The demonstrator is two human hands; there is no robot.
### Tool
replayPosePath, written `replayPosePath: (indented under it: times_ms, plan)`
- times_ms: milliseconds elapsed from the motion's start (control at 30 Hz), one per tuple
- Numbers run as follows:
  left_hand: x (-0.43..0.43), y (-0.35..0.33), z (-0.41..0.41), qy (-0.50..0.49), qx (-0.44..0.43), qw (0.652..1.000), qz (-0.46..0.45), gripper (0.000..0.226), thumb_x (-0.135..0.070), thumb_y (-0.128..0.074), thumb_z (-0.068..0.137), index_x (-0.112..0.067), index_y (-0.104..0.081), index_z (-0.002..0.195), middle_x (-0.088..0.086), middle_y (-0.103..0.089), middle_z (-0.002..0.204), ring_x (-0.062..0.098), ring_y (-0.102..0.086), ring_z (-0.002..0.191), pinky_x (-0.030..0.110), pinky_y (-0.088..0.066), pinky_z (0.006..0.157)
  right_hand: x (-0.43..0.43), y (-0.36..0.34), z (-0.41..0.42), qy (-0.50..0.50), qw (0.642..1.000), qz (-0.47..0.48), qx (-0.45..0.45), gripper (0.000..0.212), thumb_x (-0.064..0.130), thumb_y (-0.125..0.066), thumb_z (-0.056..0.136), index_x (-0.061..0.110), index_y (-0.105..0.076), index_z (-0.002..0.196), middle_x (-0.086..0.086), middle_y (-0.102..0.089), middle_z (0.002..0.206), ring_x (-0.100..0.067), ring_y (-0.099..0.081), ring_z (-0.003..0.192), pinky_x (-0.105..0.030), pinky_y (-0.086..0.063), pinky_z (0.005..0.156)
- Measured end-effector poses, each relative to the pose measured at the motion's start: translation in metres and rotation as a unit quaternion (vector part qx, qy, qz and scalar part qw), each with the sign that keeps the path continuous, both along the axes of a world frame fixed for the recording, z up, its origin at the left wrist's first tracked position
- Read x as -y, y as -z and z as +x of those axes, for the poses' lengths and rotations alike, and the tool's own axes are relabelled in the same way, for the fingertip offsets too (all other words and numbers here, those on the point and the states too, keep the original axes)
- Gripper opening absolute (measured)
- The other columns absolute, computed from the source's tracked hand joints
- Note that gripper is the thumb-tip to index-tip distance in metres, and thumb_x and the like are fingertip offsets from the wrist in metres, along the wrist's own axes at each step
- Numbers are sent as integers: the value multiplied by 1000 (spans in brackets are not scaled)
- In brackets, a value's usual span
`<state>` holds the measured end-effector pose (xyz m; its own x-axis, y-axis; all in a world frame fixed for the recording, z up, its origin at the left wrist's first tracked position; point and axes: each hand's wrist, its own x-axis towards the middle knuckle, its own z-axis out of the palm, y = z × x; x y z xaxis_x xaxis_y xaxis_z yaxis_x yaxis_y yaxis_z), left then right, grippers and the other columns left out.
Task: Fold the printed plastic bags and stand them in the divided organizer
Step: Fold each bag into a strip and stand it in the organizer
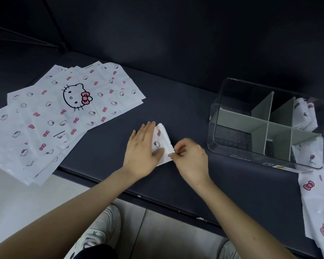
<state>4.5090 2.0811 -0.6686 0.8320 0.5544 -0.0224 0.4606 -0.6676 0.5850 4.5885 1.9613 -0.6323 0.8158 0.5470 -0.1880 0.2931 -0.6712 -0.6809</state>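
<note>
Obs: folded bag at centre of desk. Thin, light film, probably slippery and springy. The left hand presses it flat-fingered; the right hand pinches its 4 o'clock corner, the sensible hold. The organizer is at 3 o'clock.

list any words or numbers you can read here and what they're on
"Storage box": low on the organizer front.
"36", it seems: on the shoe tongue.
Sticker on the organizer front: too small to read.
Bags and folded bag: prints only, no words.
</note>
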Motion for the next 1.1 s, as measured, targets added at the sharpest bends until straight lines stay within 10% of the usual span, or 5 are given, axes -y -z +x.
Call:
replayPosePath:
  times_ms: [267, 600, 800, 933, 1100]
  plan:
    - [-27, -77, 9, 107, -51, 919, -377, 33, -12, -73, 82, -14, -63, 113, -4, -73, 103, 16, -68, 99, 25, -53, 82, 47, -58, 39, -124, 980, 119, -102, 34, -3, -76, 73, 26, -58, 76, 8, -63, 71, -6, -56, 66, -22, -49, 67]
    - [66, -100, 75, 30, 124, 838, -530, 28, -3, -69, 83, -9, -66, 109, 4, -74, 100, 21, -71, 93, 28, -56, 78, 111, -76, 65, 201, 874, 321, -303, 11, 10, -61, 89, 3, -68, 95, -8, -75, 93, -21, -72, 89, -27, -59, 73]
    - [106, -100, 145, 204, 146, 962, -107, 29, -19, -62, 92, -22, -59, 120, -6, -62, 111, 12, -55, 105, 24, -40, 91, 170, -83, 104, 424, 820, 379, -63, 8, 9, -60, 92, 10, -64, 86, 5, -72, 73, -16, -71, 80, -24, -58, 65]
    - [129, -94, 206, 365, 117, 908, 168, 47, -22, -52, 96, -26, -44, 143, 6, -38, 149, 28, -29, 137, 43, -23, 109, 204, -87, 130, 461, 823, 306, 127, 10, 18, -56, 90, 12, -62, 94, 9, -67, 66, -12, -65, 66, -28, -54, 65]
    - [154, -78, 247, 354, -7, 914, 199, 55, -30, -34, 103, -35, -10, 153, 9, 2, 161, 30, 4, 147, 46, -11, 118, 208, -87, 161, 445, 829, 250, 227, 6, 20, -54, 93, 16, -58, 93, 9, -56, 62, 2, -51, 52, -8, -37, 52]
